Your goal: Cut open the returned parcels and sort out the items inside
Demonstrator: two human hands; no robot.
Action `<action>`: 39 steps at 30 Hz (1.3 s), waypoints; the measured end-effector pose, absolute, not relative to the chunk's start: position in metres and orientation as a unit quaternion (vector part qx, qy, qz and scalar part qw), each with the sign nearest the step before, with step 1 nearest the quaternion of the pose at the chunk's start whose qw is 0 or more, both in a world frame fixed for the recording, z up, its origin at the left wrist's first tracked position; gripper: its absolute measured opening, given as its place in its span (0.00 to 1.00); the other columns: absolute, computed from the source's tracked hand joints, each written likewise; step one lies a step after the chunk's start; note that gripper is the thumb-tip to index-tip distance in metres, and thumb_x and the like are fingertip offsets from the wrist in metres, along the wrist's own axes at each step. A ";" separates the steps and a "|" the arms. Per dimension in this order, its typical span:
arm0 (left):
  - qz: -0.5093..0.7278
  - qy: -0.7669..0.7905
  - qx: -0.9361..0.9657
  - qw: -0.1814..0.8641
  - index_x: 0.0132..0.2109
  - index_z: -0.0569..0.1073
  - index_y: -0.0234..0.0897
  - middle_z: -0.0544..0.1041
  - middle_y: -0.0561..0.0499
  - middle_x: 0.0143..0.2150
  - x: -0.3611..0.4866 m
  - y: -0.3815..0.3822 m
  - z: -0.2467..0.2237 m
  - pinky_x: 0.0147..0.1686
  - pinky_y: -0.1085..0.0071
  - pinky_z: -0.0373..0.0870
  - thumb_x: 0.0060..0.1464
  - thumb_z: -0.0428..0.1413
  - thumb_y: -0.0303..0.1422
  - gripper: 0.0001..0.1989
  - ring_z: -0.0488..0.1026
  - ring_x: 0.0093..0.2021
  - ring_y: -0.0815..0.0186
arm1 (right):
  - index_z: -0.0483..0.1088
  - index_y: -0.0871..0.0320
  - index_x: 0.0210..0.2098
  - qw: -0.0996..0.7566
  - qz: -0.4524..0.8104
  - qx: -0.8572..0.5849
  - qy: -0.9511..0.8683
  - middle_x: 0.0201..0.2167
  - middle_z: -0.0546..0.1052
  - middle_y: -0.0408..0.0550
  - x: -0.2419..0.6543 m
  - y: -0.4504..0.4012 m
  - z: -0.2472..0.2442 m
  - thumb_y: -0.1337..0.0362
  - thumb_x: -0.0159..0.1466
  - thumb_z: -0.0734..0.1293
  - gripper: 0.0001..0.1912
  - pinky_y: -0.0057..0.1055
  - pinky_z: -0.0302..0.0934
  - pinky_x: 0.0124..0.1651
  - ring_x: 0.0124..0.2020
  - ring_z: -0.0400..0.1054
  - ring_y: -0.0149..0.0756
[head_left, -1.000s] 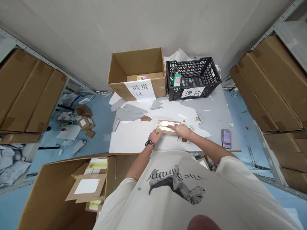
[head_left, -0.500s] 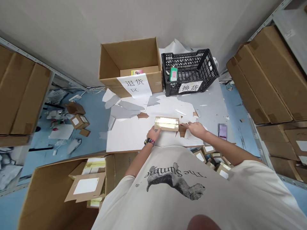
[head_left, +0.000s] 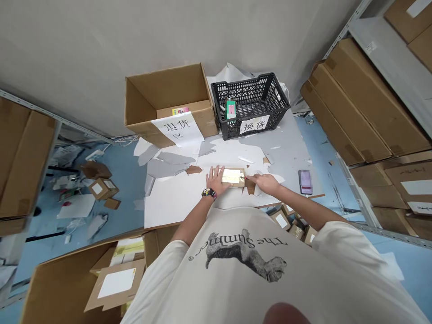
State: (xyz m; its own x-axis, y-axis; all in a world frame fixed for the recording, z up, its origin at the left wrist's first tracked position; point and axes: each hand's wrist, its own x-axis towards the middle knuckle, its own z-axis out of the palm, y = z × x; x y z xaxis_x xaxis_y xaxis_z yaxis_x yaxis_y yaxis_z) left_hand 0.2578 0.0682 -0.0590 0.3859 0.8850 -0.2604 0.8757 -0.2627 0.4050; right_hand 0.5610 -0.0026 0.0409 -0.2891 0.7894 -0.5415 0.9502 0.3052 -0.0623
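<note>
A small taped cardboard box (head_left: 233, 177) lies flat on the white worktable (head_left: 175, 202). My left hand (head_left: 216, 181), a watch on its wrist, rests on the left end of the box with its fingers spread. At the box's right end is my right hand (head_left: 264, 183), its fingers closed round a small, thin tool whose tip, with a bit of red, meets the box edge. The tool's shape is mostly hidden in the fingers. Torn brown paper (head_left: 250, 186) lies beneath that tip.
An open cardboard box (head_left: 168, 96) and a black plastic crate (head_left: 251, 103) stand at the table's back. A phone (head_left: 305, 182) lies at the right. Below left is a large carton (head_left: 67, 279) with parcels; small boxes (head_left: 281, 219) sit under the table's front edge.
My left hand has moved from the box's lower left corner onto its top, fingers now spread. The tool in my right hand has come up to the box's right end. The view has shifted.
</note>
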 end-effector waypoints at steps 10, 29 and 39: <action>0.005 0.571 0.773 0.276 0.86 0.58 0.52 0.51 0.45 0.89 0.261 0.074 -0.066 0.82 0.40 0.51 0.61 0.67 0.60 0.53 0.44 0.87 0.35 | 0.54 0.43 0.86 0.217 -0.170 0.572 0.773 0.61 0.81 0.60 0.588 -0.017 0.028 0.73 0.78 0.55 0.40 0.36 0.67 0.52 0.50 0.82 0.46; 0.008 0.605 0.757 0.247 0.84 0.62 0.55 0.54 0.44 0.88 0.239 0.055 -0.060 0.81 0.29 0.44 0.70 0.57 0.56 0.41 0.45 0.87 0.37 | 0.59 0.38 0.84 0.169 -0.171 0.605 0.759 0.61 0.81 0.58 0.585 -0.032 0.030 0.52 0.86 0.53 0.30 0.35 0.66 0.49 0.53 0.81 0.48; 0.001 0.559 0.801 0.213 0.81 0.67 0.52 0.62 0.41 0.85 0.263 0.077 -0.061 0.82 0.27 0.32 0.69 0.61 0.48 0.38 0.50 0.86 0.34 | 0.56 0.42 0.86 0.048 -0.209 0.700 0.681 0.61 0.80 0.54 0.624 -0.089 0.005 0.54 0.86 0.52 0.31 0.34 0.69 0.51 0.54 0.78 0.47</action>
